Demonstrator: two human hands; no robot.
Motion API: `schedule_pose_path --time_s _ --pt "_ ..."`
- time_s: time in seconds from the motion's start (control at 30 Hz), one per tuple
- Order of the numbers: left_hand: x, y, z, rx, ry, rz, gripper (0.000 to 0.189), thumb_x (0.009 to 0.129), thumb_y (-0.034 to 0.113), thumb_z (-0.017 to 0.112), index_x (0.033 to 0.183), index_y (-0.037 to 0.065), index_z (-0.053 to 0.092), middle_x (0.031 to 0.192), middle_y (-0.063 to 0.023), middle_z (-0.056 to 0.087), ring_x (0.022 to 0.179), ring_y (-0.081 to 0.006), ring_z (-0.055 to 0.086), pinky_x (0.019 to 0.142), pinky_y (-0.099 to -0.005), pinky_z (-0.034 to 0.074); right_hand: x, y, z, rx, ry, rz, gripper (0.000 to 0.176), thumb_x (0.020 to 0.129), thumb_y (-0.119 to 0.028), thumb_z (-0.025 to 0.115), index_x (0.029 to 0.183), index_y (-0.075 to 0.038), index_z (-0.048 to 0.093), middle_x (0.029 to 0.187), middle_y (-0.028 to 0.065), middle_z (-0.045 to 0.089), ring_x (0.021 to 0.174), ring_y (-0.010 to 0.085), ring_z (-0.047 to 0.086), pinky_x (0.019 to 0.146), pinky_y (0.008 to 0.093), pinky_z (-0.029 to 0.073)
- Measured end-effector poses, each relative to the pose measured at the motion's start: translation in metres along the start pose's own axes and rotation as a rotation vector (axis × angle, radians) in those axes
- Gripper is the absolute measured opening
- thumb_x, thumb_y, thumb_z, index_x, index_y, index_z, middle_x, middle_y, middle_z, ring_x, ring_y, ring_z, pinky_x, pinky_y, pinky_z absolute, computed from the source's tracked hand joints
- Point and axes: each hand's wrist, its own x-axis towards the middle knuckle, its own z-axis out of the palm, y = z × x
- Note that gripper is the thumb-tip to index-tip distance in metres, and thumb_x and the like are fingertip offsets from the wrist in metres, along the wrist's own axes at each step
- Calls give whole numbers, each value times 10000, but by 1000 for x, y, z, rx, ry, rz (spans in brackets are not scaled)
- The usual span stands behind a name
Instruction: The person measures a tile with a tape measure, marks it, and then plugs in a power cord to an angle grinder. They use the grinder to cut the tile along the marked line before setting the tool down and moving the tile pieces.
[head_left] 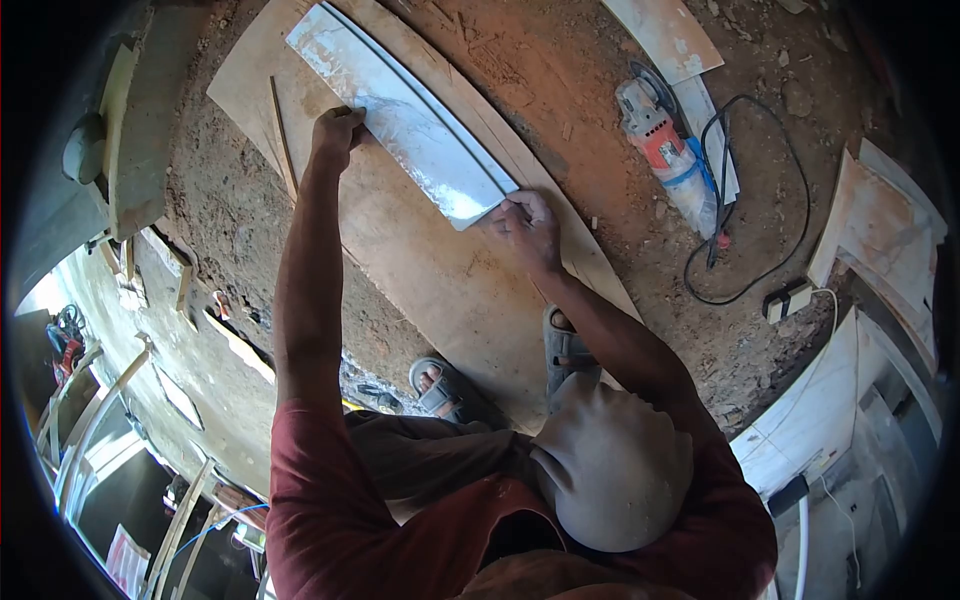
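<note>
A long, glossy white tile (pixel 410 125) with grey marbling lies at a slant over a large tan board (pixel 430 265) on the ground. A dark line runs along the tile's right side. My left hand (pixel 338 137) is closed on the tile's left edge, around its middle, fingers pinching the rim. At the tile's near right corner, my right hand (pixel 528 228) is closed with its fingers bent around the edge. Some of its fingertips are hidden from view. A thin dark strip (pixel 283 135) lies on the board left of my left hand.
An angle grinder (pixel 660 140) with a black cord (pixel 790 150) rests on the dirt at right, beside tile offcuts (pixel 668 38). A socket box (pixel 788 300) and broken tile pieces (pixel 880 225) are farther right. My sandalled feet (pixel 440 385) are at the board's near end.
</note>
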Motion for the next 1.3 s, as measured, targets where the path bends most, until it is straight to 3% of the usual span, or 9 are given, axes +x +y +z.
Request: schedule_pose_path --time_s 0.07,0.57,1.07,1.13,1.3 --pt "7 -5 -8 15 -42 6 139 856 143 592 891 8 582 742 -10 551 641 -112 532 658 -262 504 2 0 -2 -14 -25 46 154 912 -98 533 1025 1 497 833 82 597 691 145 606 662 282 542" --pt "5 -7 -5 -44 -23 -42 177 893 128 537 963 -26 589 848 -62 618 745 -146 600 722 -279 518 -2 1 1 -18 18 21 172 914 -124 540 1019 8 511 812 88 605 695 159 615 651 278 523" --pt "2 -7 -1 -38 13 -38 161 873 141 573 932 -6 598 761 -17 569 691 -108 536 670 -254 461 0 1 2 -44 45 3 134 915 -94 523 1004 5 525 786 54 576 673 120 593 638 270 537" --pt "17 -17 -14 -50 -120 -16 164 864 147 576 932 0 601 751 -8 565 673 -107 531 666 -251 458 0 -2 3 -31 52 6 137 915 -95 521 1009 5 524 794 55 570 680 122 590 639 274 537" --pt "-8 3 7 -15 48 3 143 834 173 606 805 35 580 689 3 531 618 -102 516 594 -244 446 -1 -4 5 7 39 46 159 917 -108 509 1021 13 519 821 59 558 703 128 580 655 284 538"
